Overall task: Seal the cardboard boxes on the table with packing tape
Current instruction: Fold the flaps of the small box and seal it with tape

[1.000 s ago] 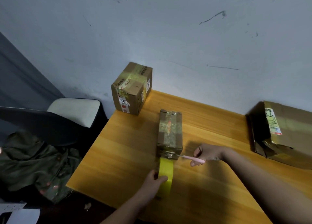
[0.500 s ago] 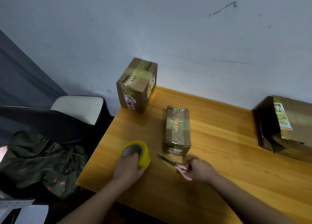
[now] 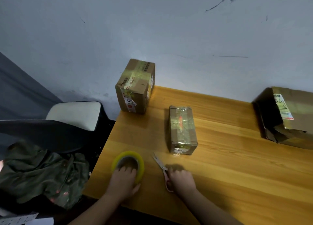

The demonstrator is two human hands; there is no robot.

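Tape roll (image 3: 128,163) near table (image 3: 237,165) edge, left.

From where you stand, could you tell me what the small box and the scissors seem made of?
Small box: brown cardboard under glossy clear tape, judging by the crinkled shine. Scissors: blades look like bare metal, grey and glinting; handle probably pink plastic.
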